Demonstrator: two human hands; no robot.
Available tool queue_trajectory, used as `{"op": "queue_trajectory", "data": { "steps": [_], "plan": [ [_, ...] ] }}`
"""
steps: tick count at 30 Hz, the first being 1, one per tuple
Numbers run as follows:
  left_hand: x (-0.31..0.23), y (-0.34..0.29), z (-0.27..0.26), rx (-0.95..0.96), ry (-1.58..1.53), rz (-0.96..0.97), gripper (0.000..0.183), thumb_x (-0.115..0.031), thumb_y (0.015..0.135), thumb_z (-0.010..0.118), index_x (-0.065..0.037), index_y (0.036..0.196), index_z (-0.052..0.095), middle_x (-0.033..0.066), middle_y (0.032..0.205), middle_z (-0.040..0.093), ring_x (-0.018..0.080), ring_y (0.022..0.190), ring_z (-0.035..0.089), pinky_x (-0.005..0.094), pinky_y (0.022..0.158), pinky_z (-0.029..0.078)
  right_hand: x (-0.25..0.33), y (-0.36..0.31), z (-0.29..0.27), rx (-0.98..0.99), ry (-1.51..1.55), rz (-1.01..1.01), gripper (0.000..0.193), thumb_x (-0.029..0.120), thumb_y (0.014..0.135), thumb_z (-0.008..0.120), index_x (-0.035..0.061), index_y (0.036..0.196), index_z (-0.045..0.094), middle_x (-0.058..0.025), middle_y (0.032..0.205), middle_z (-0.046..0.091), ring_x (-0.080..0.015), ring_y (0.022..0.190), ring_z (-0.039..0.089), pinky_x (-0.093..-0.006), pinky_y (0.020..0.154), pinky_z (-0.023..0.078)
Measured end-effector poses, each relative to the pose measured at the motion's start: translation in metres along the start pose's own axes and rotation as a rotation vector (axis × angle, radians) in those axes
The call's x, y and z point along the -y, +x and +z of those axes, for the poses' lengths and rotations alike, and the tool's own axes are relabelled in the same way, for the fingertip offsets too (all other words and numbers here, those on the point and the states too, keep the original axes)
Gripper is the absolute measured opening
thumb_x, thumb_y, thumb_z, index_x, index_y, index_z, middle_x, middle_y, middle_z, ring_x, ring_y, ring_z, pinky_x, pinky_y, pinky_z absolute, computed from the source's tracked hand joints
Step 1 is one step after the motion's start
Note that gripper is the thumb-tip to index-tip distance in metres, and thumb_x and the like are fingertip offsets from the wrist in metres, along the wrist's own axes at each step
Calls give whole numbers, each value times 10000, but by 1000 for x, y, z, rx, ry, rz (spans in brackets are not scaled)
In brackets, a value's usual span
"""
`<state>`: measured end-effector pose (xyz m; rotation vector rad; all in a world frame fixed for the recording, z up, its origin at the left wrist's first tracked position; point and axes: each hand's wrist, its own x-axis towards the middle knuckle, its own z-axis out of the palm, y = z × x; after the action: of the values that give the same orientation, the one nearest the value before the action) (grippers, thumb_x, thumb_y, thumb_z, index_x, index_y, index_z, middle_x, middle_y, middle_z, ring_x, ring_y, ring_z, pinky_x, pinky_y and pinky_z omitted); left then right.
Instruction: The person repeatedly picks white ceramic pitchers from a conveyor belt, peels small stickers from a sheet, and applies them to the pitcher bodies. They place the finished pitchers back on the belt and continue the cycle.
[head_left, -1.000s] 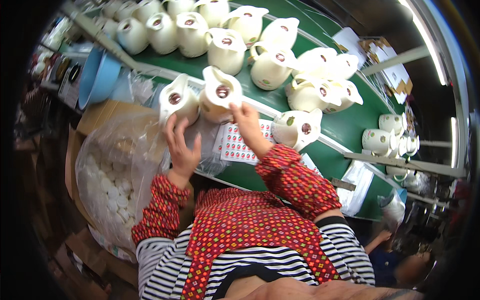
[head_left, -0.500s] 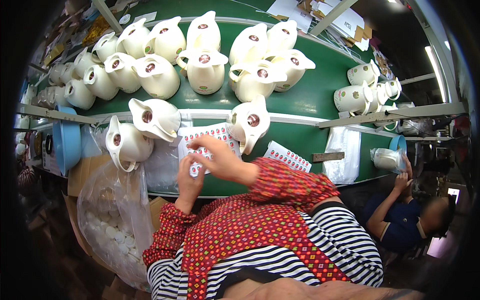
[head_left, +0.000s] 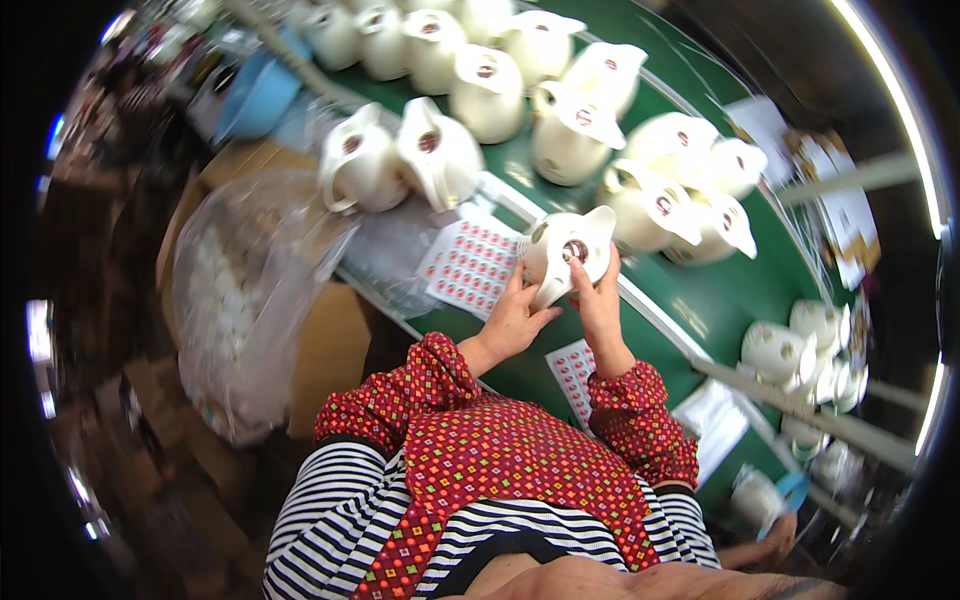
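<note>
A cream jug [head_left: 543, 252] with a wide spout and a loop handle is between my hands at the near edge of the green bench. My left hand [head_left: 510, 322] grips its near left side, beside the handle. On the right side, my right hand [head_left: 599, 305] holds the jug, with a finger by the reddish-brown round opening. A sheet of red and green stickers [head_left: 472, 265] lies just left of the jug. Another sticker sheet [head_left: 572, 376] is partly covered by my right sleeve. Whether a loose sticker is under my fingers is hidden.
Two cream jugs [head_left: 436, 150] stand left of my hands, and several more [head_left: 570, 150] fill the green bench [head_left: 690, 312] beyond. A clear bag of white round pieces [head_left: 225, 300] sits at left near a blue basin [head_left: 262, 92]. A co-worker's hand [head_left: 778, 538] shows at lower right.
My hands have left the sticker sheet and moved right onto the jug, and now hold it on both sides. The whole view has turned, shifting the bench across the picture.
</note>
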<state>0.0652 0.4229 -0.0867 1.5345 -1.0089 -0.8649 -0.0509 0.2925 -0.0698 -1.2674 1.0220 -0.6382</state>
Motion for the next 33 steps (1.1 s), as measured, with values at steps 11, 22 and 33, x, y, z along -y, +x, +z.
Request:
{"op": "queue_trajectory", "data": {
  "steps": [11,22,33],
  "plan": [
    [4,-27,-148,-149,233,-95,444,-221,901,784,2,1253,632,222,1236,660,372,1113,674,432,938,564,37,41,127,301,-219,-27,675,227,1055,642,-32,1591,322,-197,1461,555,-289,1302,568,-381,1102,448],
    [212,-259,-542,-1180,529,-560,355,-226,965,712,-27,1255,664,212,1126,731,351,1065,706,408,903,557,68,-82,440,950,-569,-641,453,47,897,764,-9,1313,594,-199,1248,620,-356,1152,628,-412,1020,492],
    [323,-225,-600,-295,917,-703,624,-351,866,753,-182,1439,571,168,1375,594,400,1177,652,566,1019,478,-178,-60,759,1322,-1758,-755,712,289,859,743,9,1452,466,-243,1373,545,-417,1299,548,-493,1057,499]
  ]
}}
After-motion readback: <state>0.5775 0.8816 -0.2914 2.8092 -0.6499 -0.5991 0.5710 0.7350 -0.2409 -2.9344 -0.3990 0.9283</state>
